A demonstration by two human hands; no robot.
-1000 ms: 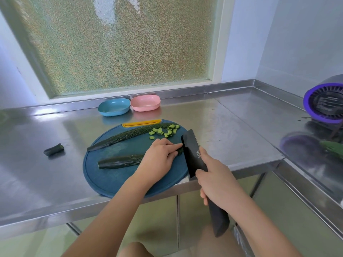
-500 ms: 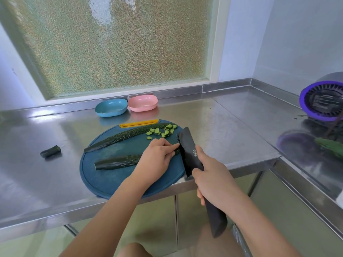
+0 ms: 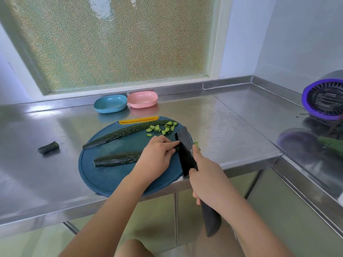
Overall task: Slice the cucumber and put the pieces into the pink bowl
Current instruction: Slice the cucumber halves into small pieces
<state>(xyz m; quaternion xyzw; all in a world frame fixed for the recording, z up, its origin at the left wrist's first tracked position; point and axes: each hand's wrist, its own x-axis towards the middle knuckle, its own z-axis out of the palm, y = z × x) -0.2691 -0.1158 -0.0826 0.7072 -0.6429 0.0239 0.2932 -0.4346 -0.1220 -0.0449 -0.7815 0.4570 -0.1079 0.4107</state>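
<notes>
The cucumber half [image 3: 118, 159] being cut lies across the near part of the round cutting board [image 3: 111, 180]. Its right end is under the left hand [image 3: 157, 158], whose fingers [image 3: 172, 144] curl down and pin it just beside the blade. The right hand [image 3: 207, 180], forearm reaching in from the lower right, grips the black knife [image 3: 185, 151] by its handle, one finger laid along the blade, edge down at the cucumber's end. A second long half [image 3: 126, 133] and a heap of cut pieces [image 3: 163, 128] lie farther back on the board. The pink bowl [image 3: 142, 99] stands behind on the worktop [image 3: 232, 127], just beside a blue bowl [image 3: 110, 103].
</notes>
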